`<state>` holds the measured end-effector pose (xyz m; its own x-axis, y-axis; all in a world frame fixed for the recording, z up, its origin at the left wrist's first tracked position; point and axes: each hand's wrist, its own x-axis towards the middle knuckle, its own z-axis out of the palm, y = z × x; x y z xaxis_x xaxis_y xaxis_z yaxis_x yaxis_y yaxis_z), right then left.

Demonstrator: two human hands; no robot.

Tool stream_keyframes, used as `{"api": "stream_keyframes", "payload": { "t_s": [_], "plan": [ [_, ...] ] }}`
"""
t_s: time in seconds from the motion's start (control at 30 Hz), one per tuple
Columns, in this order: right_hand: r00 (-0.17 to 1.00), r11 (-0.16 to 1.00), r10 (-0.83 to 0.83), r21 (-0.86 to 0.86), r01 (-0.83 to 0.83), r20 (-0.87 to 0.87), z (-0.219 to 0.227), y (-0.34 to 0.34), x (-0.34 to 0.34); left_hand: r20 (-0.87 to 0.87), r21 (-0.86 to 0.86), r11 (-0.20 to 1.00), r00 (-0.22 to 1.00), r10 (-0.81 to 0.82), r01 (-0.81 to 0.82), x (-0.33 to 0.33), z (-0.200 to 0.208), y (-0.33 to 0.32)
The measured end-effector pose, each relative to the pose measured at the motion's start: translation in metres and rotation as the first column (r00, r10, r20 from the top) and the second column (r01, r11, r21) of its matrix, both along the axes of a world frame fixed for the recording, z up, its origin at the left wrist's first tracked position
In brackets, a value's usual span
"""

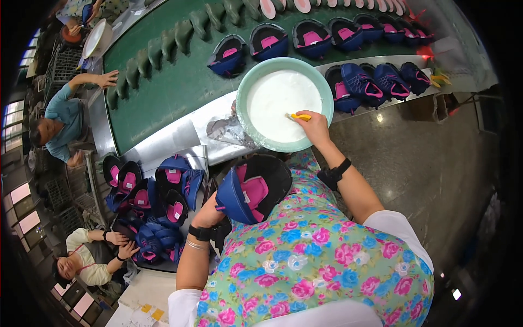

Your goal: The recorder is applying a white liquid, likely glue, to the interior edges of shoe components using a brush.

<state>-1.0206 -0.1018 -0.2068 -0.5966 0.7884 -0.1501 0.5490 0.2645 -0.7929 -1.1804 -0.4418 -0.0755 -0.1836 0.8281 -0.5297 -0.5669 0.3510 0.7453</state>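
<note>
My left hand [207, 213] grips a blue shoe upper [251, 192] with a pink lining, held close to my flowered apron. Its dark underside rim faces up. In my right hand [314, 128] is a small brush with a yellow handle [301, 116]. The brush tip reaches into white liquid [280, 103] that fills a pale green basin [245, 126]. The basin stands at the near edge of the bench, and my right hand is over its near right side.
A green conveyor belt [158, 103] carries more uppers [268, 41] and dark foot-shaped pieces [182, 34]. Finished-looking blue shoes [361, 82] sit right of the basin. At left, a tray holds piled uppers [143, 199]; a co-worker's hands [126, 249] touch them. Another person [68, 117] reaches over the belt.
</note>
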Motion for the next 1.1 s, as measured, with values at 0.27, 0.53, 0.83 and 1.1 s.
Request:
{"api": "stream_keyframes", "payload": {
  "t_s": [0.27, 0.53, 0.83, 1.1],
  "plan": [
    [0.971, 0.985, -0.059, -0.172, 0.019, -0.231, 0.096, 0.015, -0.006, 0.065, 0.069, 0.958, 0.96, 0.273, -0.277, 0.0, -0.054, 0.035],
    [0.842, 0.86, 0.098, -0.38, -0.34, -0.53, 0.163, 0.0, -0.031, -0.109, 0.098, 0.984, 0.981, 0.162, -0.152, -0.004, -0.045, 0.081],
    [0.977, 0.962, -0.082, -0.271, 0.026, -0.199, 0.138, -0.002, -0.014, -0.162, 0.255, 0.912, 0.916, 0.368, -0.322, -0.011, -0.027, 0.079],
    [0.933, 0.868, -0.03, -0.472, -0.154, -0.359, 0.206, -0.025, -0.009, -0.449, 0.309, 0.907, 0.797, 0.403, -0.285, -0.032, -0.036, 0.071]
  ]
}}
